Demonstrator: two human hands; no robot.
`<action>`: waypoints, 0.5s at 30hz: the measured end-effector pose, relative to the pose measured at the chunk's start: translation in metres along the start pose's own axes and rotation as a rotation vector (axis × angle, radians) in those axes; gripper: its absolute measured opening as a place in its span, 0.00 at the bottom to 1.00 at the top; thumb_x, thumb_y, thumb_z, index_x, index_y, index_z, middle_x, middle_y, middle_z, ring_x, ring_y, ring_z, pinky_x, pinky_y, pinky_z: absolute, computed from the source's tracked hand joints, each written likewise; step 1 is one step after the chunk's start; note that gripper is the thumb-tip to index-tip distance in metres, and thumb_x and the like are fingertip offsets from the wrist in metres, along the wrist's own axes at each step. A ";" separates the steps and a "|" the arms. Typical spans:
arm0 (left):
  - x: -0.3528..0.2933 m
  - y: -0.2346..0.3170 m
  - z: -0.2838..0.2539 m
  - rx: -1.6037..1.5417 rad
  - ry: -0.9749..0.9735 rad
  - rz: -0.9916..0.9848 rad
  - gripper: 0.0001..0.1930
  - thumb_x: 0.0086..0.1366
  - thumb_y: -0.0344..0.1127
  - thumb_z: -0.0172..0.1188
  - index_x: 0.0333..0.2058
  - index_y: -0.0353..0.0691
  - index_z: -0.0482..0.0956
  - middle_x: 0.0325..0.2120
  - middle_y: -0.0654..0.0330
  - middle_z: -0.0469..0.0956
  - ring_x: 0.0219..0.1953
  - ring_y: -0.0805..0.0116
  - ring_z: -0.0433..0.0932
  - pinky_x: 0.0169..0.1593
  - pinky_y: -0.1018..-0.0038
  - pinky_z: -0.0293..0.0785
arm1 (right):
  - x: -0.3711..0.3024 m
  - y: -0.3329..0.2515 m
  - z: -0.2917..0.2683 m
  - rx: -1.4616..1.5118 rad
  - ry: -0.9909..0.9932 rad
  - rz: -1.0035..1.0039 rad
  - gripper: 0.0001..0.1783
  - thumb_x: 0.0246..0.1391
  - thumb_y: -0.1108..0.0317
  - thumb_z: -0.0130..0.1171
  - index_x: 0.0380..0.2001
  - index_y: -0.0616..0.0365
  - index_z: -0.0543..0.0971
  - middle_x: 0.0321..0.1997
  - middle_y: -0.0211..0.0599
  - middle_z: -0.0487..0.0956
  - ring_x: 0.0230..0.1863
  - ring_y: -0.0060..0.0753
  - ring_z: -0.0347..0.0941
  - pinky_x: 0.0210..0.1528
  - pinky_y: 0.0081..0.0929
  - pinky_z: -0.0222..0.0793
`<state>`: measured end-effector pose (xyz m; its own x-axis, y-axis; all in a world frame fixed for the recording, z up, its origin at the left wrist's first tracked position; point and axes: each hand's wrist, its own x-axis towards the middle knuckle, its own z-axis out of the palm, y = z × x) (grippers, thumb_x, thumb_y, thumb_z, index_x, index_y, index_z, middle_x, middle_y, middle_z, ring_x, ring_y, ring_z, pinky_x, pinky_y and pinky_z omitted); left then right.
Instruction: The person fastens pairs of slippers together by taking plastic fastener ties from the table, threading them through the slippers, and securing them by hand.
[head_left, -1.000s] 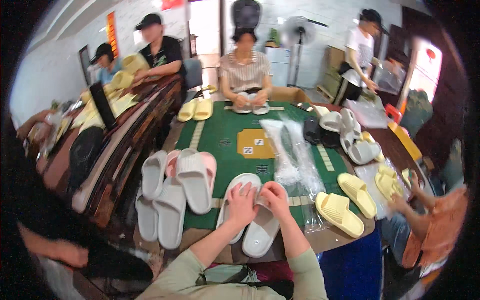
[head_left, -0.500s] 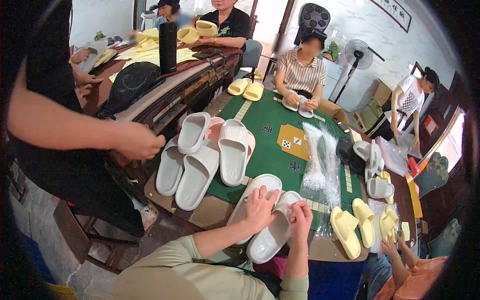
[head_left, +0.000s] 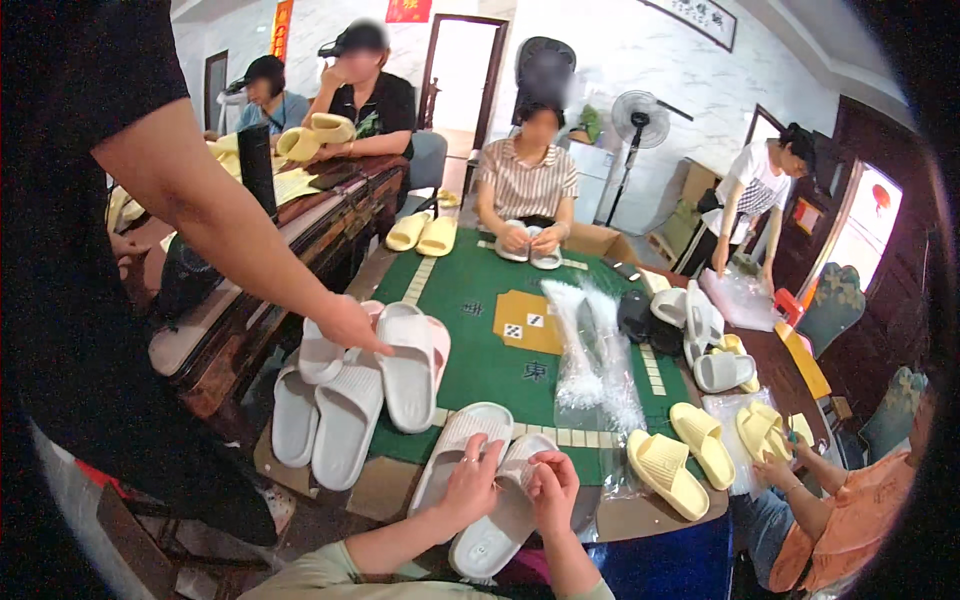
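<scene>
A pair of light grey slide slippers lies at the table's near edge. My left hand (head_left: 474, 488) grips the ribbed strap of the right slipper (head_left: 485, 545), its fingers along the strap's side. It rests against the left slipper (head_left: 462, 436). Over the right side of that strap, my right hand (head_left: 553, 488) is closed in a pinch; what its fingertips hold, if anything, is too small to make out. To the left stand more grey slippers (head_left: 345, 425) with a pink slipper (head_left: 440, 345) partly hidden behind. A standing co-worker's hand (head_left: 350, 325) reaches onto them.
Yellow slippers (head_left: 668, 470) lie at the right, near another person's hands. Clear bags of white strands (head_left: 590, 360) lie on the green mat (head_left: 450, 300). Across the table a seated person handles grey slippers (head_left: 530, 250). Black and grey slippers (head_left: 705, 325) are piled at the right.
The view has shifted. The co-worker's hand at the left has reached over onto the stacked grey slippers. My left hand has slid from the left slipper's strap toward the right one; my right hand stays pinched.
</scene>
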<state>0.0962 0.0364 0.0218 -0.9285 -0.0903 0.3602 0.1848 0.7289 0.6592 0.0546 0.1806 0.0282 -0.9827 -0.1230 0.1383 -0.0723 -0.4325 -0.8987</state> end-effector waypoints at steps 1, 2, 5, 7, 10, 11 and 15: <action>0.000 -0.003 -0.002 -0.029 0.025 0.023 0.34 0.48 0.21 0.60 0.56 0.38 0.61 0.54 0.40 0.56 0.43 0.38 0.73 0.44 0.53 0.72 | -0.002 -0.001 0.000 0.057 0.013 -0.005 0.04 0.57 0.75 0.50 0.36 0.59 0.72 0.34 0.33 0.75 0.18 0.13 0.59 0.19 0.13 0.58; 0.000 -0.004 -0.004 -0.058 0.050 0.043 0.35 0.47 0.19 0.59 0.56 0.38 0.61 0.54 0.41 0.56 0.43 0.38 0.73 0.44 0.53 0.72 | -0.003 -0.010 0.001 0.094 -0.021 -0.012 0.04 0.57 0.74 0.48 0.36 0.59 0.72 0.32 0.32 0.73 0.19 0.14 0.60 0.20 0.14 0.58; 0.005 -0.001 -0.018 -0.189 0.091 0.077 0.33 0.48 0.18 0.57 0.56 0.38 0.61 0.54 0.42 0.56 0.43 0.39 0.72 0.45 0.55 0.72 | 0.007 -0.006 -0.019 0.139 0.132 -0.147 0.03 0.58 0.72 0.52 0.35 0.59 0.72 0.28 0.30 0.73 0.19 0.12 0.59 0.21 0.12 0.54; 0.006 0.005 -0.033 -0.141 0.142 0.117 0.34 0.46 0.17 0.55 0.56 0.38 0.62 0.54 0.44 0.58 0.45 0.41 0.71 0.45 0.57 0.72 | 0.011 -0.006 -0.030 0.079 0.133 -0.179 0.03 0.59 0.71 0.53 0.33 0.58 0.73 0.26 0.28 0.72 0.18 0.12 0.58 0.20 0.13 0.52; 0.002 0.009 -0.056 -0.125 0.137 0.136 0.36 0.42 0.17 0.52 0.57 0.37 0.64 0.55 0.46 0.58 0.47 0.45 0.69 0.47 0.61 0.71 | 0.015 0.016 -0.045 -0.129 0.157 -0.028 0.06 0.59 0.68 0.55 0.29 0.57 0.74 0.24 0.21 0.72 0.19 0.09 0.57 0.19 0.13 0.49; 0.000 0.009 -0.067 -0.120 0.121 0.124 0.36 0.42 0.17 0.53 0.56 0.38 0.65 0.54 0.47 0.59 0.47 0.46 0.69 0.47 0.62 0.71 | 0.013 0.012 -0.039 -0.174 0.145 0.110 0.06 0.58 0.67 0.56 0.28 0.55 0.75 0.20 0.19 0.69 0.20 0.11 0.59 0.21 0.11 0.52; -0.008 0.005 -0.100 -0.006 0.233 0.116 0.36 0.41 0.14 0.53 0.55 0.36 0.66 0.55 0.47 0.60 0.47 0.47 0.70 0.47 0.63 0.71 | 0.011 0.028 -0.046 -0.327 -0.016 0.129 0.06 0.57 0.67 0.59 0.31 0.58 0.76 0.24 0.21 0.74 0.24 0.11 0.65 0.26 0.12 0.58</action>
<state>0.1366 -0.0273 0.0879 -0.8021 -0.1607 0.5751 0.2881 0.7395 0.6084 0.0341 0.2079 -0.0143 -0.9846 -0.1736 0.0189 -0.0009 -0.1035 -0.9946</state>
